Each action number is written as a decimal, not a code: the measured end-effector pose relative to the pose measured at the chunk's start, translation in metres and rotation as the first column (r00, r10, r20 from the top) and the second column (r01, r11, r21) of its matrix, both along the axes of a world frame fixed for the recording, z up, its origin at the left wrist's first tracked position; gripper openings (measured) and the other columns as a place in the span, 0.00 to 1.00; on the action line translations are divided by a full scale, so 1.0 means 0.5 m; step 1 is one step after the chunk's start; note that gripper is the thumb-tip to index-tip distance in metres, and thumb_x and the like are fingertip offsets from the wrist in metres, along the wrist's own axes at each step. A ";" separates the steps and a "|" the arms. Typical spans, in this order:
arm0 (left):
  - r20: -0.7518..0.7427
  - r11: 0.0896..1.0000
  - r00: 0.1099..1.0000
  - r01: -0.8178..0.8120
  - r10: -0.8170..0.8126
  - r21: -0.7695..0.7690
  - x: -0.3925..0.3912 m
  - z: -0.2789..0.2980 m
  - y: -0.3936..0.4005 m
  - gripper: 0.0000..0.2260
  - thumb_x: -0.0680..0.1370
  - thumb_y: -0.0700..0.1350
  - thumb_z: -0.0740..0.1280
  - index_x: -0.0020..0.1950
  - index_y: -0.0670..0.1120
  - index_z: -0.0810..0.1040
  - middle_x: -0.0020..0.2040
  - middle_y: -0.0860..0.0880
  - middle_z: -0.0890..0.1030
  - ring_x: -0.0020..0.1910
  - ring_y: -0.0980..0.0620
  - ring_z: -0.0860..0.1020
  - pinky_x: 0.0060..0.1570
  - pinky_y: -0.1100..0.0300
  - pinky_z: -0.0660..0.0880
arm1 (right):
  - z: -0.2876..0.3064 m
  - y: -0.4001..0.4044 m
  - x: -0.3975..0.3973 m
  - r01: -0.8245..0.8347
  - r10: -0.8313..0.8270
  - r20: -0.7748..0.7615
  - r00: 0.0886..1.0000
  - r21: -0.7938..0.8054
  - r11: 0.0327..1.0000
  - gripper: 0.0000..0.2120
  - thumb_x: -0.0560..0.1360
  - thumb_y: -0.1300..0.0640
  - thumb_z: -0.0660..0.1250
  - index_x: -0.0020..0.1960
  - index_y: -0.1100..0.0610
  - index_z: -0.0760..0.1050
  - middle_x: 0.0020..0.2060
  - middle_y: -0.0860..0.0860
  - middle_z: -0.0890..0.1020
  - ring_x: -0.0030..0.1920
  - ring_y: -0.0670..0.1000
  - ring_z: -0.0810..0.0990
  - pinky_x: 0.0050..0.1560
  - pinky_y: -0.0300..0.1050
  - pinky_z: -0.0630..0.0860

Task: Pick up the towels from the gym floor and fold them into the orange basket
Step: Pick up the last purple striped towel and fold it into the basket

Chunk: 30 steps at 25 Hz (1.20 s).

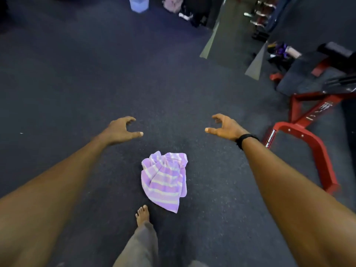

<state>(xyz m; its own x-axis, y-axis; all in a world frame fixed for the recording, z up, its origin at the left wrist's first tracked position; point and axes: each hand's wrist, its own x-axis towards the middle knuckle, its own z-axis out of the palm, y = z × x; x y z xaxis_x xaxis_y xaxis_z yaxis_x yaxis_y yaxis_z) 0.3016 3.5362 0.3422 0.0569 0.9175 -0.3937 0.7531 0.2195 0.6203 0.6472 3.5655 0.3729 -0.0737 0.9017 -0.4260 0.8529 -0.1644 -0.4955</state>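
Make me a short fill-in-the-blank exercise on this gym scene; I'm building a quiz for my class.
1. The striped towel lies crumpled on the ____.
2. The black band sits on the ____ wrist.
3. The gym equipment frame beside the right hand is painted ____.
4. The left hand and the right hand both hold ____.

Missing words: floor; right; red; nothing

**Location: Gym Floor**

Dark speckled rubber flooring is covering the whole area. A red steel machine frame with a black padded bench is standing at right. Chrome-handled dumbbells are sitting racked beyond.
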 end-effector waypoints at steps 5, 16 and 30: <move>0.036 0.981 0.997 0.075 -0.069 -0.178 0.026 -0.310 0.215 0.33 0.70 0.53 0.75 0.71 0.44 0.69 0.68 0.45 0.73 0.67 0.49 0.72 0.67 0.54 0.68 | -0.346 0.159 -0.025 0.037 -0.039 -0.004 0.999 -0.203 0.979 0.33 0.74 0.49 0.71 0.73 0.59 0.63 0.69 0.56 0.70 0.69 0.54 0.70 0.66 0.46 0.67; 0.050 0.929 0.988 0.152 -0.144 -0.336 0.096 -1.079 0.290 0.35 0.66 0.58 0.75 0.68 0.45 0.72 0.64 0.44 0.76 0.62 0.44 0.75 0.63 0.49 0.71 | -1.246 0.226 -0.031 0.071 -0.072 0.013 0.997 -0.421 0.904 0.25 0.75 0.56 0.70 0.69 0.62 0.68 0.64 0.59 0.73 0.63 0.57 0.74 0.59 0.45 0.69; -0.105 0.934 0.964 0.207 -0.246 -0.291 0.120 -1.228 0.245 0.31 0.73 0.56 0.71 0.72 0.46 0.68 0.69 0.45 0.72 0.67 0.43 0.70 0.63 0.54 0.67 | -1.413 0.178 -0.075 -0.104 0.103 0.168 0.980 -0.001 0.995 0.08 0.76 0.54 0.66 0.48 0.59 0.72 0.48 0.60 0.80 0.49 0.62 0.78 0.39 0.47 0.64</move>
